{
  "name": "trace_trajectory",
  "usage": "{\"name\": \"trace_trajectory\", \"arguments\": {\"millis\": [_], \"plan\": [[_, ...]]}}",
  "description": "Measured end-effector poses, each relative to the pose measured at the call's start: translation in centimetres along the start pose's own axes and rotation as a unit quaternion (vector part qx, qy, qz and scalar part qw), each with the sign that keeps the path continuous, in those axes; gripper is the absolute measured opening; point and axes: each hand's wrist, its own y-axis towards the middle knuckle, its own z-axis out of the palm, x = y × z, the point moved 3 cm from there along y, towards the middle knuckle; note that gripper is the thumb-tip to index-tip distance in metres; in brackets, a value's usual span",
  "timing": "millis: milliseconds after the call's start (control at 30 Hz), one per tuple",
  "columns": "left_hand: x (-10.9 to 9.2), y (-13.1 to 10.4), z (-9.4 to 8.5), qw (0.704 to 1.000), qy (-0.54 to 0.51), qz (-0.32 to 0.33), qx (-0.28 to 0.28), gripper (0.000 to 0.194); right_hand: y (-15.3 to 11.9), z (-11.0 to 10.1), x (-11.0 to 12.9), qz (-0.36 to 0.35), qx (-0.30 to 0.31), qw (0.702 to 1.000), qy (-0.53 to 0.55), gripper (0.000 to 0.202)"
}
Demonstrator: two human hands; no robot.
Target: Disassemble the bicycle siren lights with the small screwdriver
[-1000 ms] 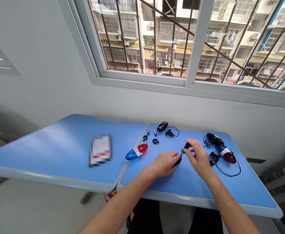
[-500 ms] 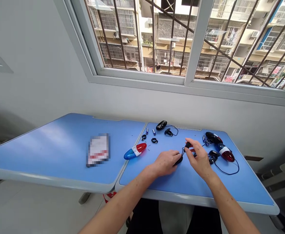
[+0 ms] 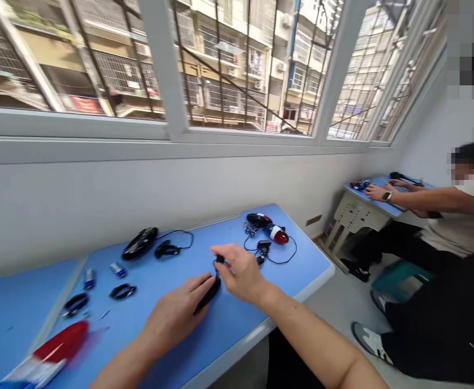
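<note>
I have the left hand (image 3: 178, 306) closed around a black oval plastic casing (image 3: 209, 296) over the blue-topped desk (image 3: 237, 320), its contents hidden from me, while the right hand (image 3: 241, 272) pinches a small black plastic piece (image 3: 219, 259) just above the casing's far end. Left of them I see a glossy black oval housing (image 3: 140, 243), two blue-and-silver cylindrical batteries (image 3: 118, 269) lying loose, and a red-and-white translucent-ended light (image 3: 56, 352).

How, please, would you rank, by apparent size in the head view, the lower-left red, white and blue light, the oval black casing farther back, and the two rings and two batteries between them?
1. Light, partly out of view
2. Casing
3. Left ring, right ring: look alike
4. Left battery, right battery: look alike
</note>
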Motion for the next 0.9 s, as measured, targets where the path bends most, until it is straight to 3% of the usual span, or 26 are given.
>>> {"name": "trace_trajectory", "arguments": {"millis": [167,300,433,633,900], "plan": [[-0.2,-0.3,-1.4,0.999,0.036,0.02,0.019,0.042,0.7,-0.8,2.5,-0.03,-0.037,0.999,-0.012,0.037],[-1.1,-0.5,-2.2,0.998,0.046,0.039,-0.015,0.039,0.7,-1.4,3.4,-0.044,-0.068,0.997,0.009,0.038],[-1.4,-0.8,-2.3,0.996,0.036,0.054,-0.057,0.039,0.4,-1.3,3.1,-0.012,-0.064,0.997,0.037,0.043],[-1.0,-1.3,-1.6,0.998,0.013,0.018,-0.062,0.039,0.3,-0.7,2.5,0.014,-0.042,0.997,0.059,0.045],[1.6,-2.0,0.4,0.997,0.013,0.017,-0.081,0.042,0.5,0.4,2.1,0.026,-0.018,0.998,0.054,0.045]]}}
